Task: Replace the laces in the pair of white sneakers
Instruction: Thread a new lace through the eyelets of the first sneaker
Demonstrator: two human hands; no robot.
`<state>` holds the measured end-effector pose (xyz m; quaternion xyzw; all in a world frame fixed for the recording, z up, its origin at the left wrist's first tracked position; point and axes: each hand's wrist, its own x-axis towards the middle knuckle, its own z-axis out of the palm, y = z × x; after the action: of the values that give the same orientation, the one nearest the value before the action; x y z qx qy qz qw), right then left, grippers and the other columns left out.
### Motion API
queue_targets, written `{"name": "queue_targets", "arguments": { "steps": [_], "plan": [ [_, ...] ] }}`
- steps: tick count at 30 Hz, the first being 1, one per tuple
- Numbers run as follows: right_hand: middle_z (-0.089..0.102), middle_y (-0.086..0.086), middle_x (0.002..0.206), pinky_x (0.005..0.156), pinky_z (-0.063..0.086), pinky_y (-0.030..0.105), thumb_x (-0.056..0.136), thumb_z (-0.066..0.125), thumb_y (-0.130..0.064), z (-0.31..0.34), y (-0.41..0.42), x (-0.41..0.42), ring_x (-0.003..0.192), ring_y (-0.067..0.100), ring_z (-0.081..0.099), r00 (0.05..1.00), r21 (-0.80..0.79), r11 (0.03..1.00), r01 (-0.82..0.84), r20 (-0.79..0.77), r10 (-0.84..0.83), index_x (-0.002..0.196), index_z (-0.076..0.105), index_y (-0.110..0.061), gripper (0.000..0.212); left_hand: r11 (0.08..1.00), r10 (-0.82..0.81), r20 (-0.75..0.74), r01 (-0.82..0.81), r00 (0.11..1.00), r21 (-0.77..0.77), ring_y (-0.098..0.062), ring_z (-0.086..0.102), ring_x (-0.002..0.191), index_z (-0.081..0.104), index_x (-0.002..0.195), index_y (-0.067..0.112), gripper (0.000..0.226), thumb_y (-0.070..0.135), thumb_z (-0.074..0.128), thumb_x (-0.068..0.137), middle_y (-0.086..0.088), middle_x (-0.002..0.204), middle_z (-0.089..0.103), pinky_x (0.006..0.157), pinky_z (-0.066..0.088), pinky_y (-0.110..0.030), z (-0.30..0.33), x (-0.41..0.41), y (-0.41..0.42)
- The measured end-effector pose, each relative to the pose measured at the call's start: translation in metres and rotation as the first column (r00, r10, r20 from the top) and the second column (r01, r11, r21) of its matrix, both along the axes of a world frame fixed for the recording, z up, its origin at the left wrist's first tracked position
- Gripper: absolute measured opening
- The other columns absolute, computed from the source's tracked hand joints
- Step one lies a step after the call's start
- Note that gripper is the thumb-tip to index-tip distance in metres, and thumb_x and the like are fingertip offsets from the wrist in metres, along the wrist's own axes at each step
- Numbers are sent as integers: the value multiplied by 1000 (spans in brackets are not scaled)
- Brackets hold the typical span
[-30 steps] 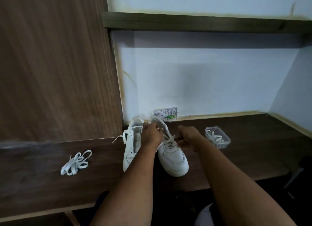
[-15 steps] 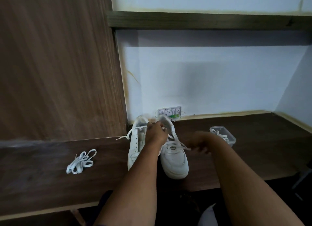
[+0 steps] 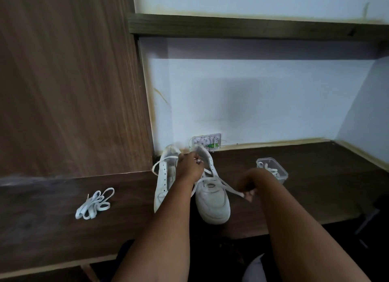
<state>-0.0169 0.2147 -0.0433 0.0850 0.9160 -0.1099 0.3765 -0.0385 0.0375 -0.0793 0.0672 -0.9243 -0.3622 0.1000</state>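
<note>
Two white sneakers stand side by side on the dark wooden desk [image 3: 294,197], toes toward me. The left sneaker [image 3: 163,176] has a loose lace hanging over its left side. My left hand [image 3: 190,168] rests on the right sneaker [image 3: 212,199] near its tongue and pinches something white at the top eyelets. My right hand [image 3: 248,187] is to the right of that sneaker, fingers curled, and pinches the end of its white lace [image 3: 228,188], which stretches taut from the eyelets.
A bundle of white laces [image 3: 94,204] lies on the desk at the left. A clear plastic box [image 3: 273,170] with more laces sits behind my right wrist. A wall socket [image 3: 207,141] is behind the sneakers. A wooden panel rises at the left.
My right hand has moved right and toward me, drawing the lace out of the right sneaker. My left hand has stayed at the sneaker's top.
</note>
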Motion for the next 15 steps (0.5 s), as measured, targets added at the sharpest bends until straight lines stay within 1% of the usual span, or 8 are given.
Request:
{"name": "queue_targets", "arguments": {
  "steps": [2,4,6,7,10,12,14,15],
  "plan": [
    [68,5,79,83,52,33,96,50,-29,-6,15,-6,76,16,64,991,93,994,53,118,-64,87,61,-5,28,1000,-5,4,5,1000,-6,-29,49,118,60,121,20,30,25,50,92,-15,130,48,97,39,-30,0,0,0],
    [70,7,102,99,44,46,85,59,-31,-15,20,-21,100,24,62,993,205,979,-16,117,-8,95,66,-10,24,1000,-10,8,10,1000,-10,-29,48,120,59,122,20,32,26,49,92,-15,131,49,97,39,-30,0,0,1],
    [61,10,123,100,37,55,81,61,-31,-23,10,-29,117,35,51,975,306,949,-75,-176,134,109,63,-17,32,1000,-11,10,11,1000,-3,-29,49,119,59,123,21,33,26,49,93,-14,133,47,96,40,-30,0,0,1],
    [56,9,129,101,34,57,85,58,-36,-24,-1,-28,123,36,44,915,295,949,-107,-345,211,117,60,-20,36,1000,-11,15,11,1000,1,-30,50,118,59,125,21,33,26,49,93,-14,134,44,96,41,-30,1,1,2],
    [49,2,133,100,28,54,94,45,-49,-18,-30,-8,130,34,30,811,131,978,-160,-548,206,124,53,-30,37,1000,-8,17,7,1000,4,-32,52,115,58,125,21,33,27,50,93,-14,135,41,96,43,-32,1,2,1],
    [50,0,133,102,29,55,91,50,-48,-23,-28,-13,130,34,34,838,106,973,-205,-495,230,123,54,-33,36,1000,-7,17,7,1000,6,-31,52,114,59,123,21,32,27,51,93,-13,134,42,96,43,-32,2,3,1],
    [59,2,121,100,37,55,65,67,-52,-34,-12,-27,124,33,46,924,168,959,-229,-272,268,112,62,-29,52,1000,-7,21,7,1000,6,-31,52,115,58,124,22,32,27,51,93,-13,134,41,97,43,-32,1,3,2],
    [62,4,113,98,42,54,53,75,-45,-48,4,-41,118,32,53,965,194,960,-200,-128,227,103,66,-21,56,1000,-8,24,8,1000,5,-31,52,115,57,125,22,33,27,50,94,-13,135,40,97,43,-32,1,2,2]
  ]
}}
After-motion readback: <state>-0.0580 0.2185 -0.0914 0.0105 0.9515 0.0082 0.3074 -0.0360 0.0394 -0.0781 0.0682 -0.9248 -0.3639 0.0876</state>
